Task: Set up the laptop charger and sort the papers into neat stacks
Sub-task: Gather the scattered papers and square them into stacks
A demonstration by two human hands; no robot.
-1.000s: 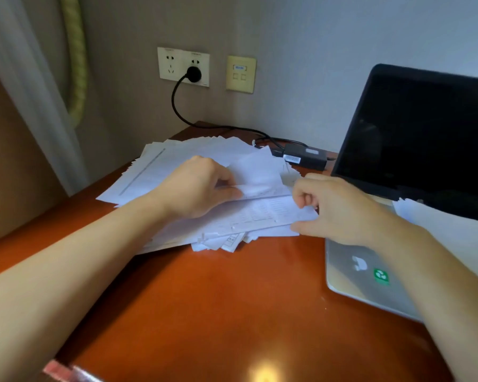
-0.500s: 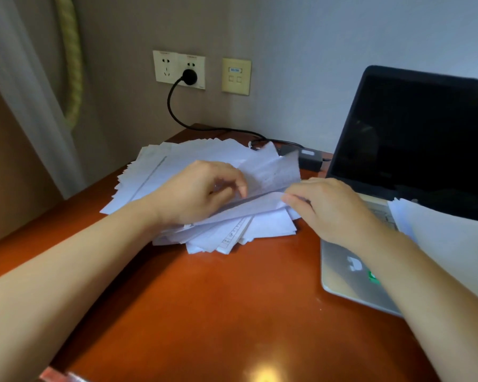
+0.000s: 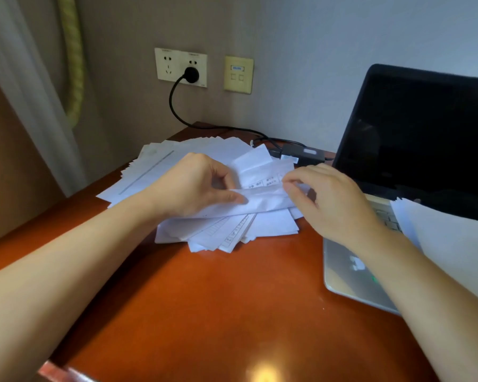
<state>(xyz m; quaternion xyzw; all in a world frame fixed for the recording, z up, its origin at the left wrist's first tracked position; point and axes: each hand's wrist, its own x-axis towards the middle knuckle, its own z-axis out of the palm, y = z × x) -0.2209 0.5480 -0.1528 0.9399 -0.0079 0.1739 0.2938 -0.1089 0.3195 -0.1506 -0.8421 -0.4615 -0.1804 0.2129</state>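
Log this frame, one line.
step: sorting | left hand: pinches top sheet | right hand: pinches same sheet | paper pile: unsorted on desk | charger: plugged into wall socket

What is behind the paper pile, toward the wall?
A black charger brick lies there, its cable running up to the wall socket. The desk under the papers is hidden.

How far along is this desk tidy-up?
Done: the charger plug sits in the wall socket, its power brick on the desk; whether the cable reaches the laptop is hidden. In hand: the left hand and right hand pinch one sheet above the pile. Left: the pile lies splayed, and more papers rest on the laptop.
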